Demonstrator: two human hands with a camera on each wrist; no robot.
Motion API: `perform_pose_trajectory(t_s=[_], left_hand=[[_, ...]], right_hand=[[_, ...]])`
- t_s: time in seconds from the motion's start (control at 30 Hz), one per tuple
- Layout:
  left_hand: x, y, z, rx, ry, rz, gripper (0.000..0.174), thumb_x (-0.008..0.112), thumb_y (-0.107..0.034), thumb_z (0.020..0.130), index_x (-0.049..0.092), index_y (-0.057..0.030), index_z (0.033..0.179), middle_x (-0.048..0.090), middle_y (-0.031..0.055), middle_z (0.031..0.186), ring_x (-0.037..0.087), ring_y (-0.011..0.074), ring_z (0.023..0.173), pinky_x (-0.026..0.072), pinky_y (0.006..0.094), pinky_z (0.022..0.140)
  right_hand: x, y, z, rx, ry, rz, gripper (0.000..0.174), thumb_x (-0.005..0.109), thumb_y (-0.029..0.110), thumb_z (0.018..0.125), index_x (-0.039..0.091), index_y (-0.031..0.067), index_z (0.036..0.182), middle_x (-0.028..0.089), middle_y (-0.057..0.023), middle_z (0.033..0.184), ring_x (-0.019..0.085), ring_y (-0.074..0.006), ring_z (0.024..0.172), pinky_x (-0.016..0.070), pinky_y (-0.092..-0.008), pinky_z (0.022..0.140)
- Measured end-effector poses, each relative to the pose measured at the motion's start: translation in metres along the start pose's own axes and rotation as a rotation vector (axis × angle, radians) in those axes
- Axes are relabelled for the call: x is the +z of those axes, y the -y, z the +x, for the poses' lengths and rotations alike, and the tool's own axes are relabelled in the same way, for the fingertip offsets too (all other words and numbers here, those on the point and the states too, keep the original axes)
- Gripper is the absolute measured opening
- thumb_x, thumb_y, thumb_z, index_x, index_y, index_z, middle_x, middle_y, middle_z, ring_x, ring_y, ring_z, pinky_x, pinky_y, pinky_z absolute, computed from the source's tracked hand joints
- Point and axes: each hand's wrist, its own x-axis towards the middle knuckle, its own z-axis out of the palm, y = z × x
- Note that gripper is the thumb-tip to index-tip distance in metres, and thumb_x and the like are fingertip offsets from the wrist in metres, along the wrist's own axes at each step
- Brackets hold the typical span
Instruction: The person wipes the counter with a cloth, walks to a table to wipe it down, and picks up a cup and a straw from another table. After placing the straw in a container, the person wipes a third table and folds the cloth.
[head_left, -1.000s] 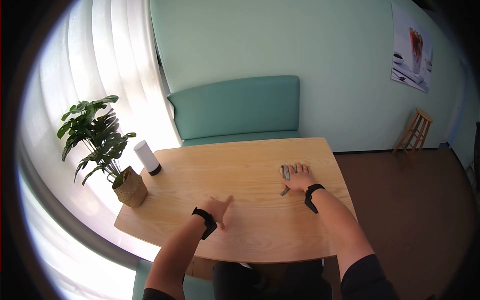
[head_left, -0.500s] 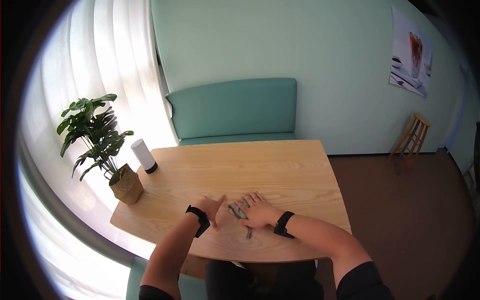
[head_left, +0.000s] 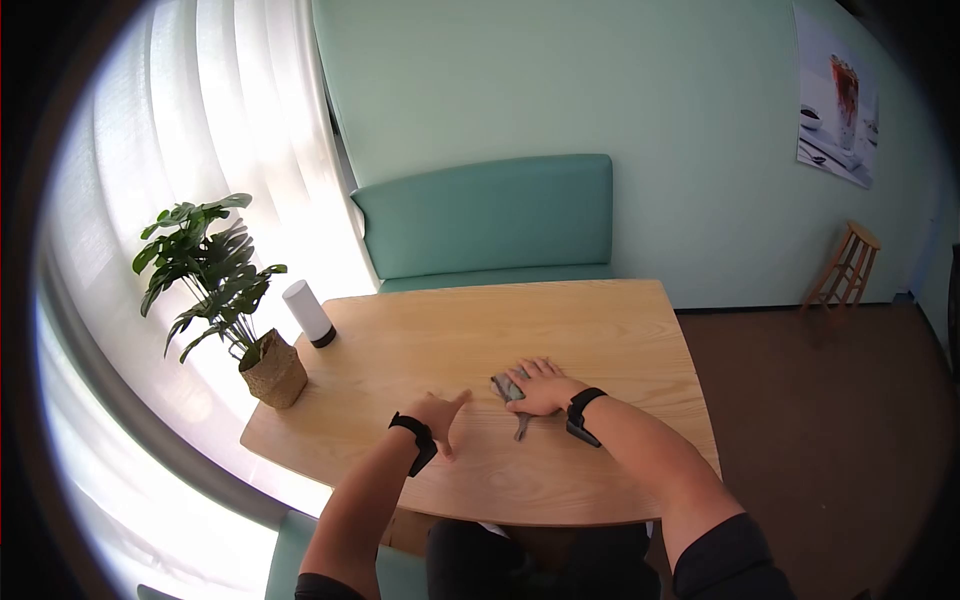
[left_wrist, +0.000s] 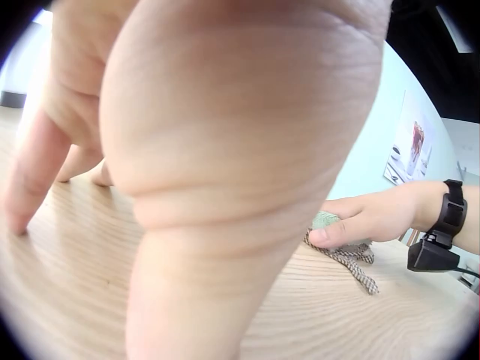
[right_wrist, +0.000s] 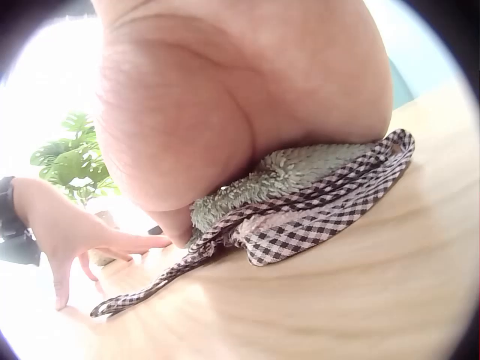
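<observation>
My right hand (head_left: 542, 388) lies flat with fingers spread, pressing a folded cleaning cloth (right_wrist: 292, 176) onto the wooden table (head_left: 430, 325). The cloth is fluffy and grey-green, trimmed in dark-and-white check. Its checked hanging loop (right_wrist: 142, 296) trails out toward me from below the palm. Most of the cloth is hidden under that hand; the thumb lies along its left edge. To the left, my left hand (head_left: 435, 415) props itself on the tabletop on spread fingertips, a short way from the cloth and holding nothing.
A potted plant (head_left: 275, 372) in a woven basket and a white cylinder with a dark base (head_left: 308, 312) stand along the table's left side. Behind the far edge is a green bench (head_left: 490, 220). A wooden stool (head_left: 845, 265) stands on the floor at the right.
My right hand has slid the cloth from the table's right side leftward and closer to me, then slightly away again. The left hand stays in about the same spot.
</observation>
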Motion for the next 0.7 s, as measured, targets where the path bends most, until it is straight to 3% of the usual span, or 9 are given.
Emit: perform_pose_trajectory(t_s=[0.03, 0.13, 0.53, 0.63, 0.7], left_hand=[[0.000, 0.001, 0.000, -0.003, -0.012, 0.002, 0.141, 0.101, -0.033, 0.042, 0.022, -0.0180, 0.157, 0.066, 0.0230, 0.123, 0.050, 0.0463, 0.128, 0.0481, 0.0483, 0.100], [-0.004, 0.001, 0.001, 0.023, 0.051, -0.005, 0.146, 0.101, -0.037, 0.043, 0.015, -0.0158, 0.159, 0.056, 0.0348, 0.130, 0.046, 0.0484, 0.132, 0.0471, 0.0500, 0.100], [0.005, 0.007, 0.005, 0.038, 0.011, -0.048, 0.147, 0.102, -0.035, 0.042, 0.015, -0.0151, 0.158, 0.054, 0.0396, 0.128, 0.043, 0.0521, 0.133, 0.0445, 0.0508, 0.104], [0.011, 0.008, 0.011, 0.010, -0.044, -0.011, 0.140, 0.102, -0.032, 0.041, 0.024, -0.0214, 0.157, 0.058, 0.0257, 0.133, 0.045, 0.0493, 0.132, 0.0481, 0.0533, 0.100], [0.009, 0.006, 0.011, -0.004, -0.025, -0.011, 0.141, 0.102, -0.032, 0.041, 0.022, -0.0217, 0.157, 0.058, 0.0257, 0.133, 0.045, 0.0490, 0.133, 0.0478, 0.0548, 0.100]], right_hand=[[-0.006, -0.009, -0.001, 0.043, 0.000, 0.010, 0.089, 0.047, 0.065, 0.092, 0.016, 0.0183, 0.161, 0.008, -0.0139, 0.168, 0.003, -0.0363, 0.154, 0.0050, -0.0474, 0.124], [-0.016, -0.042, -0.006, 0.142, -0.021, 0.033, 0.088, 0.046, 0.065, 0.093, 0.015, 0.0192, 0.162, 0.007, -0.0130, 0.168, 0.002, -0.0352, 0.155, 0.0050, -0.0471, 0.125], [-0.028, -0.155, -0.041, 0.541, -0.105, 0.109, 0.090, 0.050, 0.063, 0.092, 0.015, 0.0190, 0.161, 0.007, -0.0139, 0.168, 0.003, -0.0376, 0.154, 0.0063, -0.0495, 0.125], [-0.024, -0.153, -0.041, 0.572, -0.139, 0.086, 0.089, 0.047, 0.063, 0.093, 0.014, 0.0187, 0.162, 0.006, -0.0149, 0.168, 0.002, -0.0383, 0.154, 0.0059, -0.0497, 0.124], [-0.023, -0.149, -0.039, 0.596, -0.130, 0.053, 0.088, 0.045, 0.064, 0.094, 0.013, 0.0178, 0.162, 0.005, -0.0158, 0.168, 0.002, -0.0391, 0.154, 0.0059, -0.0498, 0.124]])
